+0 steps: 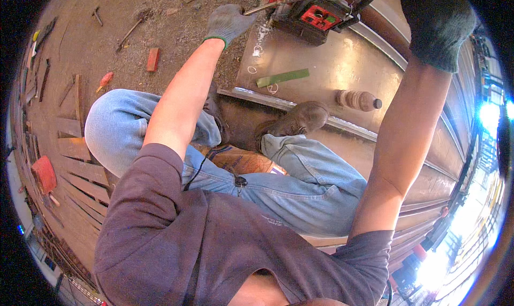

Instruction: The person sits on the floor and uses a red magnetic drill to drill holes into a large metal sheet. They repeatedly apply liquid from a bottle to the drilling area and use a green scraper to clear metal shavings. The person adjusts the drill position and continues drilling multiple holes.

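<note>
My left hand (231, 23), in a grey knit glove with a green cuff, is closed round the near end of a slim metal bar (278, 3). The bar slants up to the right, to a shiny fitting beside a black and red machine (320, 17) that stands on a steel plate (300, 54). My right hand (441, 30), in a dark glove, is raised at the upper right, past the machine's right side. Its fingers are lost in shadow at the picture's edge, so whether it grips anything is hidden.
On the plate lie a green strip (282, 78) and a plastic bottle (358, 100) on its side. My boots rest by the plate's near edge. To the left, the dirt floor holds a red block (153, 59), a hammer (130, 33) and several metal strips (85, 169).
</note>
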Motion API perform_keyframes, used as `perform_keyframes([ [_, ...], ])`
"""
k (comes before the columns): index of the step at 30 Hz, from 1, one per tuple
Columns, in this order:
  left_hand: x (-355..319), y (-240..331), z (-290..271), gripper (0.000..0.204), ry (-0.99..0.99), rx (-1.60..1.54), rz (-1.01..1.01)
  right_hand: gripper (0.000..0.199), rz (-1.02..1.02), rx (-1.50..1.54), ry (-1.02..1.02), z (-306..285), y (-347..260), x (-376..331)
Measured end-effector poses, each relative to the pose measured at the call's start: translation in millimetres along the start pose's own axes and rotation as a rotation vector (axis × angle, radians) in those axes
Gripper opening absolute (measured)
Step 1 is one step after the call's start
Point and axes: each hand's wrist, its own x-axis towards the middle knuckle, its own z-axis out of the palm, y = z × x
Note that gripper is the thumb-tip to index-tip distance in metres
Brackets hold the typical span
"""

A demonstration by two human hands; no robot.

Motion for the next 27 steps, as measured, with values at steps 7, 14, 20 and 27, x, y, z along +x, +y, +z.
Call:
perform_keyframes([
  [7, 4.6, -7.8, -18.3, 0.061, -0.016, 0.073, 0.023, 0.026, -0.026, -0.17, 0.019, 1.9, -9.9, -5.8],
  [14, -2.7, -2.3, -34.7, 0.061, -0.085, 0.072, 0.009, 0.019, 0.077, -0.352, 0.145, -35.9, 19.2, -21.5],
  [20, 1.9, 8.2, -8.8, 0.057, -0.118, 0.063, -0.056, 0.025, -0.223, -0.029, 0.047, 3.6, 22.3, -5.6],
  [27, 1.3, 12.4, 2.3, 0.047, -0.066, 0.053, -0.117, 0.035, 0.061, 0.064, 0.151, 7.4, 3.4, -6.2],
])
